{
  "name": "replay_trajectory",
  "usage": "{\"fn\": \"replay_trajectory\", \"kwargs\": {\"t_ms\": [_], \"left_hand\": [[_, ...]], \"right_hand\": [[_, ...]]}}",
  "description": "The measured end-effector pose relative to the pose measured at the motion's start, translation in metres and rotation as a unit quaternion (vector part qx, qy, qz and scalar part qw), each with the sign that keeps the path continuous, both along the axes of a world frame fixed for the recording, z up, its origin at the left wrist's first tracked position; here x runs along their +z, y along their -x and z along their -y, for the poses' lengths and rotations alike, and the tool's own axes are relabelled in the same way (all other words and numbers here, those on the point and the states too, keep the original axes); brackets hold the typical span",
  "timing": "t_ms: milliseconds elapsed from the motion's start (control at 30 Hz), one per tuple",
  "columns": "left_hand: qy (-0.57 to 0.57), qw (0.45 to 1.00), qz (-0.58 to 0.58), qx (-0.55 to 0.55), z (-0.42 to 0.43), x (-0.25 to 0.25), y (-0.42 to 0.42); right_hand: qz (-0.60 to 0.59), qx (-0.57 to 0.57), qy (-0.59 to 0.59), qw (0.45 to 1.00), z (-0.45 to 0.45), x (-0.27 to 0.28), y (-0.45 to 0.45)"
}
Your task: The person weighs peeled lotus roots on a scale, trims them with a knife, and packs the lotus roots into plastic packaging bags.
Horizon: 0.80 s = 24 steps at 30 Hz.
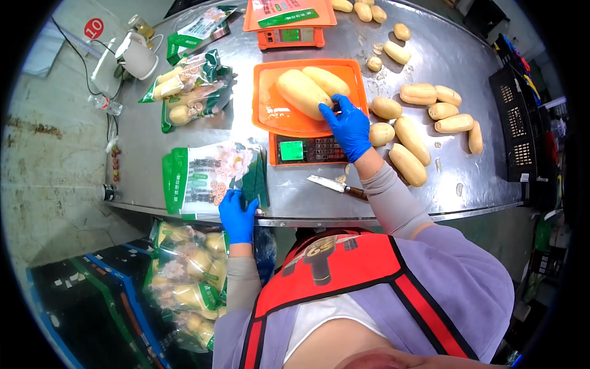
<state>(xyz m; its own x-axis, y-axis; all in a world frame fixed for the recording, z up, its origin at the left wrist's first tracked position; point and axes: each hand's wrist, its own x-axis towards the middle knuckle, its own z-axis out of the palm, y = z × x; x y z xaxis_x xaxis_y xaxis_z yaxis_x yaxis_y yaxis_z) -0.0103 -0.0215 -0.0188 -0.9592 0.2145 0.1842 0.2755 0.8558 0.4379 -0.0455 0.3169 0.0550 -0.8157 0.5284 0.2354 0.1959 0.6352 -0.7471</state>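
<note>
Fingertip contact: right hand [351, 127], two lotus roots [301, 93].

- Open across the bare steel table [488, 181], between loose lotus roots [413, 141] and a black crate [518, 123]
- Crowded just right of the orange pan [267, 112] by the loose lotus roots
- Blocked over the pan's right side by the right hand [349, 130]
- Hampered before the scale [292, 150] by a knife [329, 182]
- Passable between filled bags [190, 92] and the orange pan
- Tight behind, near a second scale [290, 39]
</note>
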Motion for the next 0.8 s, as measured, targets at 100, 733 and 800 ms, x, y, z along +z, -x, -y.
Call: {"fn": "replay_trajectory", "kwargs": {"t_ms": [100, 733, 800], "left_hand": [[0.000, 1.000, -0.006, 0.006, -0.001, -0.001, 0.001], [0.014, 0.995, -0.059, 0.075, -0.009, 0.001, 0.012], [0.024, 0.996, -0.018, 0.090, -0.014, 0.014, 0.011]], "right_hand": [[-0.099, 0.035, -0.043, 0.994, 0.002, -0.008, 0.001], [-0.185, 0.174, -0.039, 0.966, 0.026, 0.003, 0.002], [-0.177, 0.221, -0.003, 0.959, 0.025, 0.003, 0.005]]}}
